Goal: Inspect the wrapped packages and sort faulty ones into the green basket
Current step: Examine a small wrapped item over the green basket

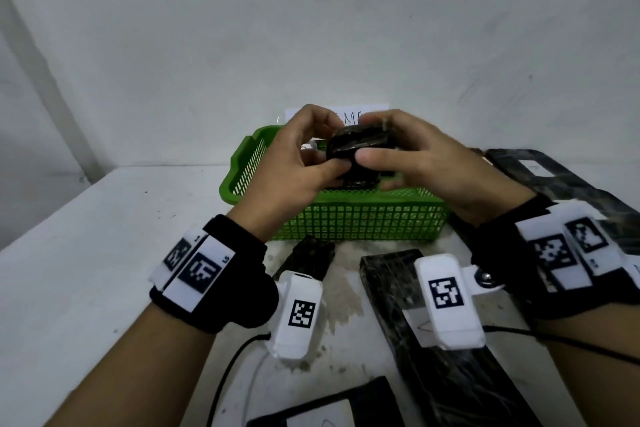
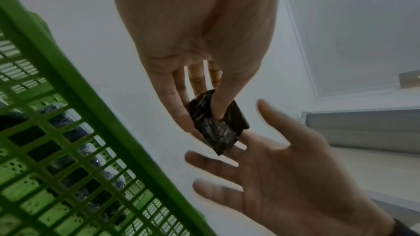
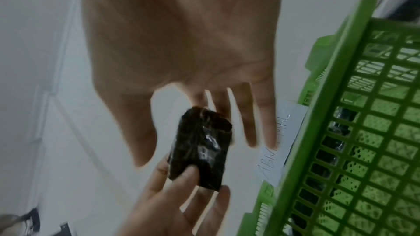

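A small black package (image 1: 360, 149) wrapped in shiny film hangs above the green mesh basket (image 1: 360, 222). My left hand (image 1: 337, 149) pinches it between thumb and fingers; in the left wrist view the thumb (image 2: 218, 107) presses on the package (image 2: 216, 128). My right hand (image 1: 369, 140) is at the package's other side. In the right wrist view its fingers (image 3: 247, 123) are straight and blurred, and its thumb stands apart from the package (image 3: 202, 146). Dark wrapped packages (image 2: 75, 132) show through the basket wall (image 2: 56, 71).
A handwritten paper label (image 3: 279, 141) stands behind the basket, against the white wall. Long black wrapped packages lie on the white table: one near my right wrist (image 1: 433, 340), one in front of the basket (image 1: 304, 260), others at the right (image 1: 540, 177) and bottom (image 1: 329, 409).
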`<state>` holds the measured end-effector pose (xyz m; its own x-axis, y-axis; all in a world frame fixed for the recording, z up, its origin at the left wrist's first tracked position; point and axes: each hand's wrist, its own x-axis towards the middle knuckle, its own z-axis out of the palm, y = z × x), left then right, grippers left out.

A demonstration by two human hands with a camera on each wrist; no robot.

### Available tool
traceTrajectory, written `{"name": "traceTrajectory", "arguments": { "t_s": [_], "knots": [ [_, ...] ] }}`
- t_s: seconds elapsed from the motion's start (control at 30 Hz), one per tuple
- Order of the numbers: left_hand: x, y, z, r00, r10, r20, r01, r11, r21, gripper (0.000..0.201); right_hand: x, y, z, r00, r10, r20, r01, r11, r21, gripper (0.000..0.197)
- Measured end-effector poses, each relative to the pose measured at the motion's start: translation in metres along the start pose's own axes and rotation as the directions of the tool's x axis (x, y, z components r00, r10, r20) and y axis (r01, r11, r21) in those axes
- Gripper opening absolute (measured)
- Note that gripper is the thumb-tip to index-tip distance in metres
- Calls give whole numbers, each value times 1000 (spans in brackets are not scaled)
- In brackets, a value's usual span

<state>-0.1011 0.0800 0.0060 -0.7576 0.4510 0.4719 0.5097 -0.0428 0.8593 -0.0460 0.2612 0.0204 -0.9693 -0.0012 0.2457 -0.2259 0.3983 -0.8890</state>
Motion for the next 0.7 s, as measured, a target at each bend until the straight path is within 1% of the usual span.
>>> {"name": "traceTrajectory", "arguments": {
  "t_s": [0.03,0.07,0.1,0.17,0.2,0.27,0.37,0.43,0.6,0.7],
  "knots": [
    [-1,0,0,1000,10,3,-10,1000,8,38,-1,-1,-1,996,50,68,-49,999,-18,59],
    [-1,-1,1,1000,15,7,-15,1000,18,40,-2,-1,-1,992,78,95,-76,997,-23,58],
    [-1,-1,0,1000,18,12,-18,1000,18,40,-2,-1,-1,993,79,86,-79,997,-4,50],
    [-2,0,0,999,23,33,-23,1000,-10,35,0,-2,-1,999,49,2,-49,997,60,32],
    [-2,1,0,999,26,45,-25,999,-30,30,2,-1,-2,999,34,-39,-31,997,77,30],
    [-1,1,0,999,21,42,-19,998,-62,24,5,2,-4,996,-2,-94,11,995,96,36],
    [1,-2,0,1000,10,12,-9,996,-83,32,6,3,-7,986,-73,-152,91,990,112,38],
    [2,-2,0,999,32,-3,-33,998,-61,37,6,2,-6,978,-114,-176,131,988,87,34],
    [1,1,4,987,120,-109,-117,993,27,35,4,-2,6,941,-232,-246,240,971,5,29],
    [1,0,4,982,132,-135,-123,989,79,37,5,1,8,935,-261,-239,267,964,-10,33]
  ]
}}
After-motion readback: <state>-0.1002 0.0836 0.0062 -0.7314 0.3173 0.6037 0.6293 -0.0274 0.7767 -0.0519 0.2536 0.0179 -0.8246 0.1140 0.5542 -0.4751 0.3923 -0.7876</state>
